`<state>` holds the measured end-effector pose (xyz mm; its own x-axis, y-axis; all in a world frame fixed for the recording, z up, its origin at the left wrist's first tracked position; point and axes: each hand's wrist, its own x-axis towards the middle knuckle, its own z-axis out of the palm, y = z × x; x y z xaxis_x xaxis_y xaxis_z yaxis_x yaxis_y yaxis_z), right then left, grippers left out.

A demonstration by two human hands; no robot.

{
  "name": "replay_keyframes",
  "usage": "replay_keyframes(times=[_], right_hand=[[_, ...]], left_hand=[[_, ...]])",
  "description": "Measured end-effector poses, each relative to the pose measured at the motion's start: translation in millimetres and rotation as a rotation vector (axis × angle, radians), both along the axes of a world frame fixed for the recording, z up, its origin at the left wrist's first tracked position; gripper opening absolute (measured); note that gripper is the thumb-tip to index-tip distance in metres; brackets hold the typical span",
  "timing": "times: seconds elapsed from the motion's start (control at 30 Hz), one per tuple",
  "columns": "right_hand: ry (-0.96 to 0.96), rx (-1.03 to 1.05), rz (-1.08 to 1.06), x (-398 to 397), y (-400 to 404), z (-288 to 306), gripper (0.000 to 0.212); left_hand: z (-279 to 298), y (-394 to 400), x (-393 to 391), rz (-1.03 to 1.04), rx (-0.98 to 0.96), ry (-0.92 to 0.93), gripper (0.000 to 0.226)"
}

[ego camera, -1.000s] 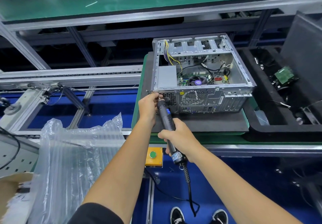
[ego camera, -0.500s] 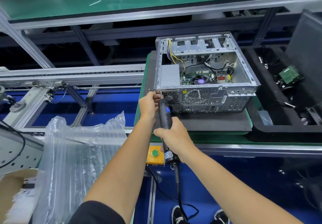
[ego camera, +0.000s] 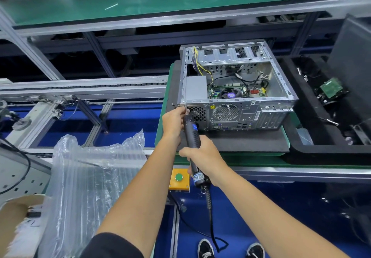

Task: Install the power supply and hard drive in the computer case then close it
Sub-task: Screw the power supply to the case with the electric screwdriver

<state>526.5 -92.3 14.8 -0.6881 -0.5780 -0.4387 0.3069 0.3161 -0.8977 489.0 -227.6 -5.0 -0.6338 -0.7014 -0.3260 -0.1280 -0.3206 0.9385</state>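
Note:
The open silver computer case (ego camera: 281,85) lies on its side on a dark foam mat (ego camera: 241,141), rear panel toward me. A grey power supply (ego camera: 196,89) sits in its left corner, beside the motherboard and fan. My right hand (ego camera: 204,157) grips a black electric screwdriver (ego camera: 192,135), tip against the rear panel's upper left corner. My left hand (ego camera: 173,122) pinches at the screwdriver's tip there; whatever is between the fingers is hidden.
A black tray (ego camera: 325,149) at right holds a green circuit board (ego camera: 331,87) and cables, with a dark panel (ego camera: 353,57) leaning behind it. Air-cushion packing (ego camera: 90,181) lies at lower left. A yellow box with a green button (ego camera: 179,177) hangs under the bench edge.
Both hands and the screwdriver have moved up to the case's rear upper left corner, and the screwdriver stands steeper now. The case has not moved.

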Motion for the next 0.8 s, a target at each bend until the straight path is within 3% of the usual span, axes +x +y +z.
replay_keyframes(times=[0.37, 0.8], right_hand=[[-0.042, -0.043, 0.036, -9.8, 10.0, 3.6, 0.03], [-0.019, -0.045, 0.067, -13.3, 13.4, 5.8, 0.023]], left_hand=[[5.8, 8.0, -6.7, 0.108, 0.112, 0.001, 0.022], [2.0, 7.3, -7.1, 0.085, 0.106, -0.011, 0.017]])
